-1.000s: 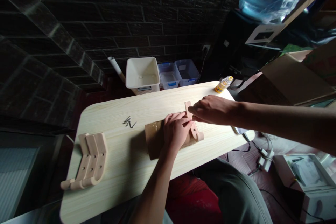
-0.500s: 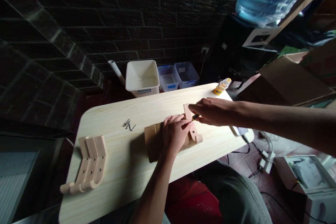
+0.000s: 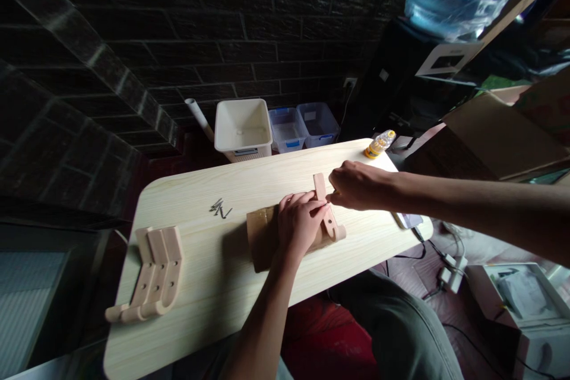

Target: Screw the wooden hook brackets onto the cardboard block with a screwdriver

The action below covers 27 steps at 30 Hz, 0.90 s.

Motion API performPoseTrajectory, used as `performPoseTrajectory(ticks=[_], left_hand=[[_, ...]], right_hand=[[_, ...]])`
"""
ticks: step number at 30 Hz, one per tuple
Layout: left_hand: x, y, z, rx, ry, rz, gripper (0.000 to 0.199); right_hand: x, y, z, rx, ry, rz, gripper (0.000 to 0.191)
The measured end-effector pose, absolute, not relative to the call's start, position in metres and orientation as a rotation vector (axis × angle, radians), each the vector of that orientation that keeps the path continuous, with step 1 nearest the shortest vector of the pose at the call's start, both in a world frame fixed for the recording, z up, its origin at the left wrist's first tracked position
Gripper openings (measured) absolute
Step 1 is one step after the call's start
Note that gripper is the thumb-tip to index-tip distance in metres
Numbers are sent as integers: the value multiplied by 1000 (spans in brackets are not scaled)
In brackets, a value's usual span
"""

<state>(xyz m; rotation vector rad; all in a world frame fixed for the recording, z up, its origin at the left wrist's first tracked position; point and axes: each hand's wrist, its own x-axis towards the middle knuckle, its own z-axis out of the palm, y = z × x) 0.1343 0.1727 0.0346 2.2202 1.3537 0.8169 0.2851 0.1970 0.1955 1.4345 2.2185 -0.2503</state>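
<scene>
On the pale wooden table (image 3: 200,190) lies a brown cardboard box (image 3: 262,237). A wooden hook piece (image 3: 330,222) with a hole in it rests against the box's right part. My left hand (image 3: 299,219) lies over the box, with its fingertips together at the hook piece; anything between them is too small to make out. Just right of them, my right hand (image 3: 354,185) is closed in a fist round the handle of a tool, which is mostly hidden by the fingers. Several dark screws (image 3: 219,208) lie left of the box.
Three wooden hook pieces (image 3: 158,273) stand side by side at the table's left. A clear bottle with yellow parts (image 3: 380,144) is at the back right corner, and a phone (image 3: 408,221) lies near the right edge. Plastic bins (image 3: 243,124) stand behind the table.
My right hand has turned at the wrist and its fist is more upright, hiding the tool's dark and yellow handle that showed before. My left hand keeps its place on the box.
</scene>
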Motion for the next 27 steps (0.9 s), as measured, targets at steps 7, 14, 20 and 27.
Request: performPoseTrajectory(ticks=[7, 14, 20, 27], left_hand=[[134, 173, 36, 2217, 1358, 812, 12], [133, 172, 33, 2245, 1343, 837, 10], [133, 173, 34, 2234, 1349, 823, 7], [134, 173, 35, 2222, 1348, 801, 10]], right_hand=[[292, 191, 201, 1251, 2348, -311, 24], [285, 193, 208, 1176, 2385, -164, 19], [283, 190, 205, 1252, 2326, -199, 24], [273, 187, 205, 1404, 2241, -249, 24]])
